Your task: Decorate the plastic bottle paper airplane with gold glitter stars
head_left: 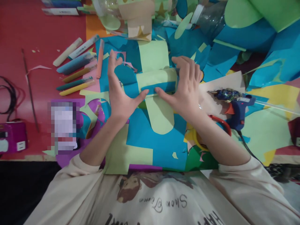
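A light green paper piece with a blue strip along its lower part lies crosswise over a longer light green paper strip with a rounded lower end. My left hand is spread at its left end, thumb tip touching the lower edge and the other fingers raised away. My right hand bends round the right end, its thumb pressing on the blue strip. Part of the paper is hidden under the right fingers. Blue paper sheets lie beneath.
Several markers and a phone with a blurred screen lie left. To the right are a blue glue gun and scissors with a red and yellow handle. A clear plastic bottle lies behind. Paper scraps cover much of the red table.
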A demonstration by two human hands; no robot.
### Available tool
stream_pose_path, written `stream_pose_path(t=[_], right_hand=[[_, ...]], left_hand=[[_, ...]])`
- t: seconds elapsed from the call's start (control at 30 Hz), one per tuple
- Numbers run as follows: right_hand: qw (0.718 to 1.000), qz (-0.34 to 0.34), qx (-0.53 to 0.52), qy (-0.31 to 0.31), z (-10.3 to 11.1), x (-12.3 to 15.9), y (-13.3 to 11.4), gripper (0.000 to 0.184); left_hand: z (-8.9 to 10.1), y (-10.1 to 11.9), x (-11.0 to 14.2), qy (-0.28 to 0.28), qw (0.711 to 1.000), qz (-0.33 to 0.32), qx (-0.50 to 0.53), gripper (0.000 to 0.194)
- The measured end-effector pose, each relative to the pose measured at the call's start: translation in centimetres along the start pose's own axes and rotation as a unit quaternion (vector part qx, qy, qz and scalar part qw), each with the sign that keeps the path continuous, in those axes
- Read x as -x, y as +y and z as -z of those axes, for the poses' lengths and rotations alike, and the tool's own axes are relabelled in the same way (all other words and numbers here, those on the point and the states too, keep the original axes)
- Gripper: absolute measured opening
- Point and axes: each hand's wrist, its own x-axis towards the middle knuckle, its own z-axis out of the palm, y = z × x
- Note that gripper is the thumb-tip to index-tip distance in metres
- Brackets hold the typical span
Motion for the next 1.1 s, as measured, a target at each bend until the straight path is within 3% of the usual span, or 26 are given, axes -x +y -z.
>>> stream_pose_path(t=[0.33,0.53,0.73,1.1], right_hand=[[0.999,0.028,-0.029,-0.011,1.2,0.1,0.8,0.050],[0.995,0.029,-0.088,0.019,0.3,0.2,1.5,0.047],[0.998,-0.001,-0.065,0.022,-0.5,0.0,0.3,0.058],[0.997,0.011,-0.069,-0.024,2.0,-0.2,0.8,0.058]], left_hand=[[0.3,-0.4,0.1,0.006,1.000,-0.016,-0.022,0.107],[0.4,0.5,0.0,0.009,1.000,-0.004,-0.022,0.095],[-0.3,0.1,0.2,0.014,0.999,-0.005,-0.030,0.107],[0.1,-0.8,0.0,-0.001,1.000,-0.009,-0.008,0.113]])
